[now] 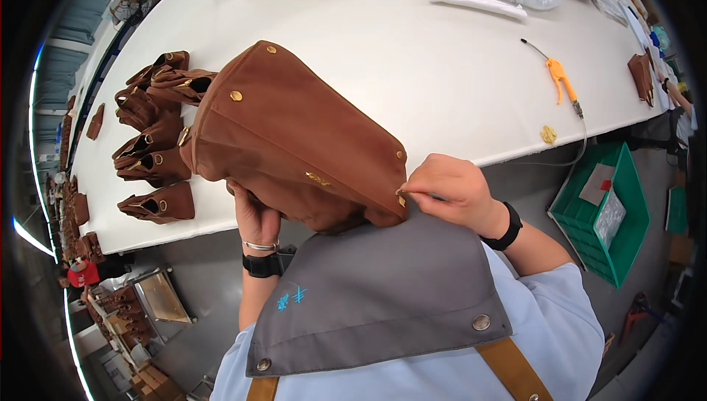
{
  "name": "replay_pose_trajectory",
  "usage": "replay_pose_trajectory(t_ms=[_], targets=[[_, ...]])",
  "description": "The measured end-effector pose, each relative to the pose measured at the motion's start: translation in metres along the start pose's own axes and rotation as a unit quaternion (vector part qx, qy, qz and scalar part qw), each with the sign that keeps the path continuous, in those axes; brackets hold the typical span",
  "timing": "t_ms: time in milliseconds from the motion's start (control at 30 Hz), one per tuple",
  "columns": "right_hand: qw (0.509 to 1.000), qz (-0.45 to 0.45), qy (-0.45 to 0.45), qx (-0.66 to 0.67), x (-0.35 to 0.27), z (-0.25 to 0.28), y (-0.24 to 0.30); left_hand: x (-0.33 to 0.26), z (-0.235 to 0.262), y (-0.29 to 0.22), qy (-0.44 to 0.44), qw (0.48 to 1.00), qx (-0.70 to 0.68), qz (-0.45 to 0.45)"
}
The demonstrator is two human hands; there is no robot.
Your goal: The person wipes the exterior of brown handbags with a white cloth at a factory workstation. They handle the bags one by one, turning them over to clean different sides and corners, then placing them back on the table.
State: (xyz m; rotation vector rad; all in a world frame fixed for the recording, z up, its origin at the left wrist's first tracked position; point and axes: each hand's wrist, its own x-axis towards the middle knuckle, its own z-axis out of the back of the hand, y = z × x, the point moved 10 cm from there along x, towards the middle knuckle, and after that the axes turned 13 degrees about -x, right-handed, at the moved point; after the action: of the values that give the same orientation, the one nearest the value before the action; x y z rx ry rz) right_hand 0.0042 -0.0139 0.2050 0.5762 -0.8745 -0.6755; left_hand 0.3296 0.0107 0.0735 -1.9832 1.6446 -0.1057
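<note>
Bottom up above the table edge (442, 152), the studded brown bag (294, 136) is cupped underneath by the left hand (256, 218), right hand (445, 189) pinching its corner, beside a green crate (633, 217) of packets.

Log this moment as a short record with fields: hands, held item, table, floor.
left hand: under the brown bag, supporting it from below
right hand: pinching the bag's lower corner edge
held item: brown bag, tipped, gold studs showing
table: white; row of brown bags at left, orange air gun at right
floor: green crate at right
</note>
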Motion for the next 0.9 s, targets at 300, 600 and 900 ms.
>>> replay_pose_trajectory(t_ms=[300,600,900], targets=[[0.995,0.088,0.033,-0.032,-0.006,-0.009,0.012,-0.004,-0.001,-0.002,-0.034,0.999,0.009,-0.034],[0.992,0.100,0.035,-0.074,-0.008,-0.013,0.013,-0.006,0.000,-0.003,-0.037,0.998,0.010,-0.048],[0.968,0.148,0.051,-0.197,-0.011,-0.015,0.025,-0.008,-0.008,-0.002,-0.023,0.999,0.035,-0.035]])
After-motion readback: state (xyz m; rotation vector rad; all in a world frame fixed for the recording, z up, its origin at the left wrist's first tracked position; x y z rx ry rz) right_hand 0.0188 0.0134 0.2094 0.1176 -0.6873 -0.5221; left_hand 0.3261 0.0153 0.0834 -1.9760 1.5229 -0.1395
